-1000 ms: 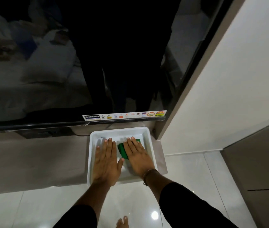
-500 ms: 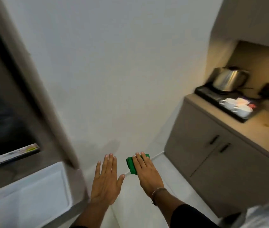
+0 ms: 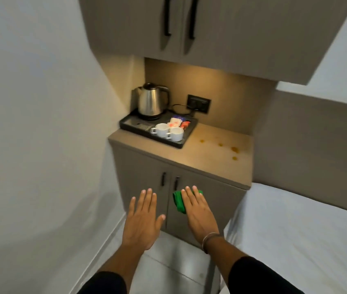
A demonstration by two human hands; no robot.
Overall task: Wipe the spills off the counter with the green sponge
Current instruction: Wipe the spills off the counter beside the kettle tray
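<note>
Now right hand (image 3: 198, 213) flat, palm down, green sponge (image 3: 179, 201) pinned under fingers; left hand (image 3: 144, 219) spread wide, empty. Both hover before cabinet doors (image 3: 168, 187), short of tabletop (image 3: 210, 158). Orange spills (image 3: 234, 149) at 1 o'clock, right of tray (image 3: 157, 129). Step: carrying sponge over. Next: lift, press, wipe.

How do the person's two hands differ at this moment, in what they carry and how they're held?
The right hand holds the green sponge under its fingers; the left hand holds nothing. The right wrist wears a thin bracelet; the left wrist is bare. Both are flat, palm down, fingers extended, held out short of the counter.
</note>
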